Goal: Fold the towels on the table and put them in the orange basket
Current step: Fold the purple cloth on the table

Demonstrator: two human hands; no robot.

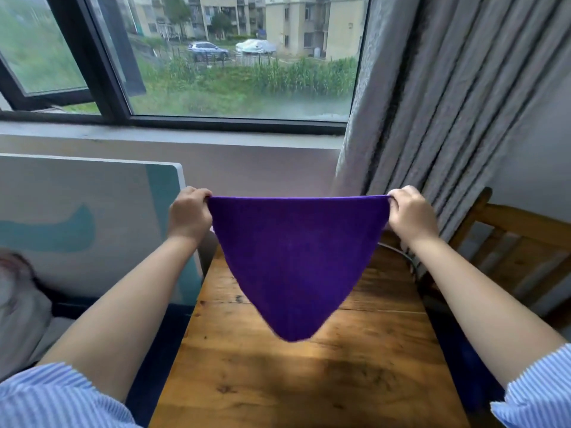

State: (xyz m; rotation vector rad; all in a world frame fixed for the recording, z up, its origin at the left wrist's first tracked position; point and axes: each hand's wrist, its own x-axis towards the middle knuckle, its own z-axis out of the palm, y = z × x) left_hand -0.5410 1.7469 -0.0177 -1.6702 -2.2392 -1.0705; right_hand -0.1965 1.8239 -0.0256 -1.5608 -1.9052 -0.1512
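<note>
Arms out straight, I see. Left hand (188, 215) and right hand (409, 211) each pinch top corner of soft purple cloth towel (296, 261), hanging over brown wooden table (309, 381).

purple towel (293, 261); brown wooden table (309, 375); blue-white striped sleeves (55, 396); grey curtain (432, 103).

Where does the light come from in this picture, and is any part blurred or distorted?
Head view: daylight enters through the window; the towel casts a soft shadow on the table; the wide lens bends the edges and curtain; the lower left corner is blurred.
</note>
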